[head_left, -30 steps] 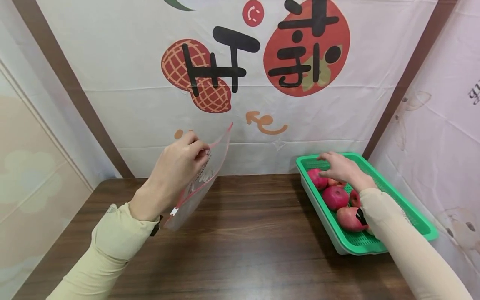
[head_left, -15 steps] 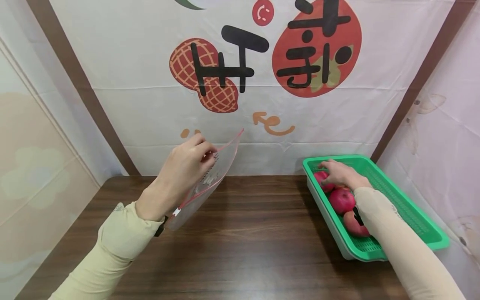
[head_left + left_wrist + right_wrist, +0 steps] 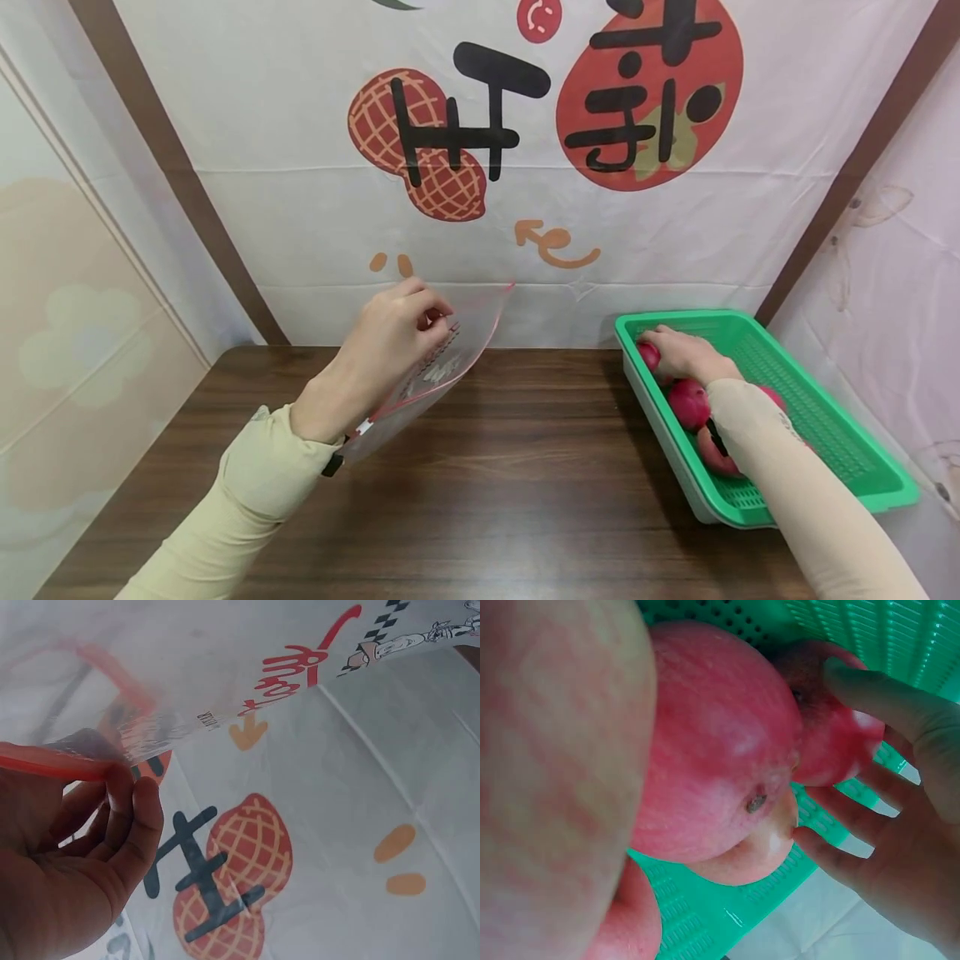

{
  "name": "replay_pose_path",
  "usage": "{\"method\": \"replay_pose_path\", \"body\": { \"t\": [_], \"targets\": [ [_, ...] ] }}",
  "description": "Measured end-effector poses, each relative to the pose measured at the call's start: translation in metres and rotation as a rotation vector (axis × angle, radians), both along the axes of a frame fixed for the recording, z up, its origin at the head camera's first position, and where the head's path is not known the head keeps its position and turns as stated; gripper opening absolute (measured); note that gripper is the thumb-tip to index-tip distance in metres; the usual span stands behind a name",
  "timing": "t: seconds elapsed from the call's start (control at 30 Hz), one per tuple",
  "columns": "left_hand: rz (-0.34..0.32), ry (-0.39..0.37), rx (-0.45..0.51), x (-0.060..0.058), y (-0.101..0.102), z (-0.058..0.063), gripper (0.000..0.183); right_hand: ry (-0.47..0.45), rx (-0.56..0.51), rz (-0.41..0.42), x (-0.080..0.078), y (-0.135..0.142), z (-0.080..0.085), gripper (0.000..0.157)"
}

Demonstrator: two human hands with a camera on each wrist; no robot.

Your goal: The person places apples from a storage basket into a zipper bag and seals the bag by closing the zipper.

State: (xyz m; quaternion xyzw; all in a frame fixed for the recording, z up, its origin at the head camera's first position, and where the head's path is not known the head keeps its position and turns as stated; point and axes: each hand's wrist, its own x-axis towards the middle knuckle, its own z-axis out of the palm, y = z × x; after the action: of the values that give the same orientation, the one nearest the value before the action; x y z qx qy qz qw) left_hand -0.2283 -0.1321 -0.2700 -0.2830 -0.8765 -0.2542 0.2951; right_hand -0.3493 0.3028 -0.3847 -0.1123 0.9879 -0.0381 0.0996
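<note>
My left hand (image 3: 397, 337) pinches the pink zip edge of a clear plastic zip bag (image 3: 450, 367) above the table's left half. The bag hangs tilted with its mouth spread apart and has a white slider at its lower end. In the left wrist view, fingertips and thumb meet at the pink strip (image 3: 52, 761). On the right, my right hand (image 3: 682, 354) reaches into a green basket (image 3: 825, 417) and holds a red apple (image 3: 840, 742) at its far left corner. The thumb lies on top of the apple, and other fingers curve along its side. More apples (image 3: 720, 742) sit close by.
The basket has a perforated inside and a pale outer wall (image 3: 667, 450). Brown wood-grain tabletop (image 3: 510, 467) lies between bag and basket. A white printed cloth (image 3: 300, 217) hangs behind the table, with further cloth on both sides.
My right hand has lowered into the basket and closed round the apple in the corner. The left hand and bag shift slightly right in view, and the whole scene drifts right too.
</note>
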Motion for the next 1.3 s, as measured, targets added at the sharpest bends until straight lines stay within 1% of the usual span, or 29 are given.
{"method": "replay_pose_path", "body": {
  "t": [0.13,0.33,0.5,0.6,0.77,0.83,1.1,1.3],
  "targets": [
    [-0.007,-0.042,0.011,0.0,0.003,-0.002,0.011,0.033,0.011,0.019,0.002,0.001,0.0,0.072],
    [-0.028,-0.068,0.018,-0.002,0.009,-0.006,0.008,0.106,0.021,0.06,0.007,0.007,-0.001,0.068],
    [-0.013,-0.099,0.016,-0.002,0.012,-0.008,0.01,0.167,0.019,0.082,0.012,0.01,0.005,0.066],
    [-0.001,-0.123,0.012,-0.002,0.014,-0.009,0.012,0.215,0.0,0.085,0.015,0.009,0.016,0.067],
    [-0.011,-0.132,0.004,-0.002,0.017,-0.011,0.012,0.311,-0.041,0.076,0.024,0.007,0.042,0.069],
    [-0.011,-0.131,0.002,-0.003,0.018,-0.012,0.012,0.353,-0.062,0.087,0.028,0.006,0.052,0.071],
    [-0.014,-0.136,-0.004,-0.008,0.022,-0.014,0.012,0.509,-0.108,0.157,0.043,-0.009,0.083,0.075],
    [-0.022,-0.13,-0.018,-0.013,0.024,-0.016,0.011,0.575,-0.146,0.213,0.056,-0.028,0.104,0.079]
  ]
}}
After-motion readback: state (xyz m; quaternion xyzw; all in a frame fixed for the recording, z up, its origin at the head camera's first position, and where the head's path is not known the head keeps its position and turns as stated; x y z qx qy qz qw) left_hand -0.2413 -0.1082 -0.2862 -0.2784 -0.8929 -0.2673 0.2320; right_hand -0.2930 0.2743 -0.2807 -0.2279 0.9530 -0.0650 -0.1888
